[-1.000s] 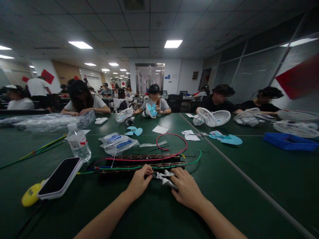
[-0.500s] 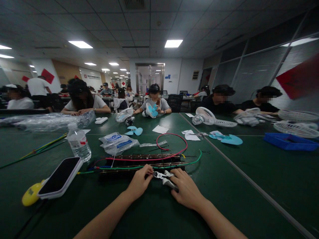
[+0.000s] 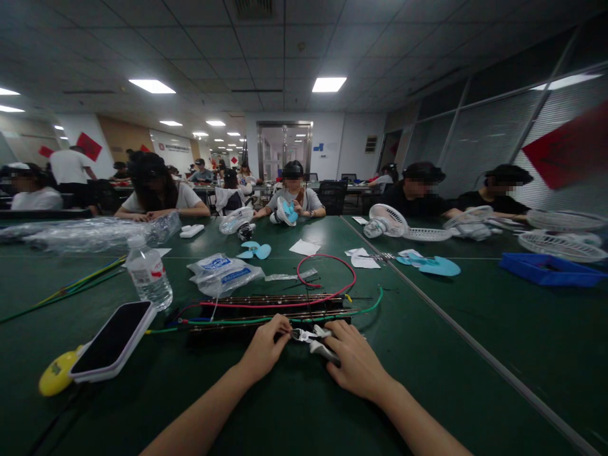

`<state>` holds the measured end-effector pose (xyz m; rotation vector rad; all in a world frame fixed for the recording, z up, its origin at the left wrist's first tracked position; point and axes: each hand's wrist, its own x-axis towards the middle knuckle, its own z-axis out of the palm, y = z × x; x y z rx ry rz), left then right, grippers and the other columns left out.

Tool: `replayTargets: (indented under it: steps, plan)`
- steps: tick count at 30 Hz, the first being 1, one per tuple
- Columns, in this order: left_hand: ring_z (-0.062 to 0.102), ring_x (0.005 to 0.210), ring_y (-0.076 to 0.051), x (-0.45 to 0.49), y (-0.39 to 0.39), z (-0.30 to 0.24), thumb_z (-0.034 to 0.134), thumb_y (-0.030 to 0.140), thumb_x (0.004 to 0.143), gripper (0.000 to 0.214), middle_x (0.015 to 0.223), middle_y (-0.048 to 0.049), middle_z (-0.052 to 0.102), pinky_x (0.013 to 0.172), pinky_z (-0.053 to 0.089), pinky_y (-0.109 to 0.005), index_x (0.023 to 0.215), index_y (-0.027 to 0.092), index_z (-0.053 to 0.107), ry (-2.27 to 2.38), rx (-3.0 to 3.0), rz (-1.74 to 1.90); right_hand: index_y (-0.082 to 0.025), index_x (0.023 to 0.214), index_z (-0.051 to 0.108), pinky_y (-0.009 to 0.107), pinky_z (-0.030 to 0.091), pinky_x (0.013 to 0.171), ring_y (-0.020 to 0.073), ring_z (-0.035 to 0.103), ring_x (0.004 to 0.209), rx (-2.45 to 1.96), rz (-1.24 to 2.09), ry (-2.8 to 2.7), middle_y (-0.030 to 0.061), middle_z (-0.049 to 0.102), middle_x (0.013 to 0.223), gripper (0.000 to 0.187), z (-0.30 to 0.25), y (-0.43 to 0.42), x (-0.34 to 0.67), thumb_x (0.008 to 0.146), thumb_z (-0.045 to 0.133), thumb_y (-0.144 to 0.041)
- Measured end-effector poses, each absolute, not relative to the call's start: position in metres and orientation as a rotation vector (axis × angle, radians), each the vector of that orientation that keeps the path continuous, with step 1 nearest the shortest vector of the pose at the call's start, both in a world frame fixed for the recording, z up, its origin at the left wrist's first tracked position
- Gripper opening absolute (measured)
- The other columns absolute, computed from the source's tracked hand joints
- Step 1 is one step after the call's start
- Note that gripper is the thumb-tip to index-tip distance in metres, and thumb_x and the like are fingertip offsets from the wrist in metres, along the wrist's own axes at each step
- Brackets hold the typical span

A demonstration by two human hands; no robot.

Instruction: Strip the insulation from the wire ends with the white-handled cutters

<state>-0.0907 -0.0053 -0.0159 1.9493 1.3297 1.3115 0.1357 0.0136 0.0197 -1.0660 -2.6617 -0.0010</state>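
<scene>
My right hand (image 3: 352,356) is wrapped round the pale handles of a pair of cutting pliers (image 3: 323,348), whose jaws point left. At the jaw tips my left hand (image 3: 268,342) has its thumb and fingers pinched together; whatever they hold is too small to name. Just beyond both hands lies a dark rack of copper-coloured bars (image 3: 228,326). A green wire (image 3: 370,308) runs along its near side, and a red wire (image 3: 355,278) crosses it and loops behind. A thin black strip stands up from the rack near the pliers.
On the left are a phone (image 3: 114,339), a yellow round object (image 3: 59,373), a water bottle (image 3: 149,275) and a plastic bag (image 3: 225,273). Blue fan blades (image 3: 255,250) and a blue tray (image 3: 551,270) lie farther off. Several people sit across the green table (image 3: 475,392).
My hands and the pliers keep almost the same place. The whole view has shifted very slightly. Across the table, a person's blue fan blade has turned a little.
</scene>
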Motion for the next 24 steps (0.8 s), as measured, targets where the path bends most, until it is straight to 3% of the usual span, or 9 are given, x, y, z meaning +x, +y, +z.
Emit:
replayTargets:
  steps: [11, 17, 24]
  plan:
    - [0.062, 0.081, -0.017, -0.0913, -0.0038, -0.0193, 0.052, 0.012, 0.079, 0.011, 0.085, -0.0018, 0.061, 0.077, 0.05, -0.031, 0.087, 0.02, 0.053, 1.333, 1.958, 1.313, -0.019, 0.096, 0.059, 0.039, 0.033, 0.09, 0.0257, 0.043, 0.106, -1.063, -0.105, -2.663, 0.009, 0.051, 0.113, 0.027, 0.0173, 0.0138, 0.134, 0.07, 0.06, -0.025]
    - [0.062, 0.081, -0.017, -0.0908, -0.0045, -0.0186, 0.052, 0.012, 0.08, 0.011, 0.086, -0.0018, 0.061, 0.077, 0.05, -0.03, 0.087, 0.02, 0.052, 1.336, 1.953, 1.312, -0.018, 0.087, 0.06, 0.033, 0.037, 0.081, 0.0214, 0.048, 0.094, -1.124, -0.116, -2.699, 0.0086, 0.054, 0.104, 0.017, 0.0134, 0.0148, 0.132, 0.073, 0.058, -0.026]
    - [0.062, 0.081, -0.017, -0.0912, -0.0027, -0.021, 0.052, 0.011, 0.079, 0.012, 0.086, -0.002, 0.061, 0.077, 0.051, -0.03, 0.088, 0.019, 0.052, 1.34, 1.926, 1.303, -0.018, 0.086, 0.062, 0.028, 0.039, 0.076, 0.0188, 0.052, 0.088, -1.198, -0.134, -2.738, 0.0068, 0.059, 0.1, 0.018, 0.012, 0.0148, 0.1312, 0.077, 0.052, -0.03]
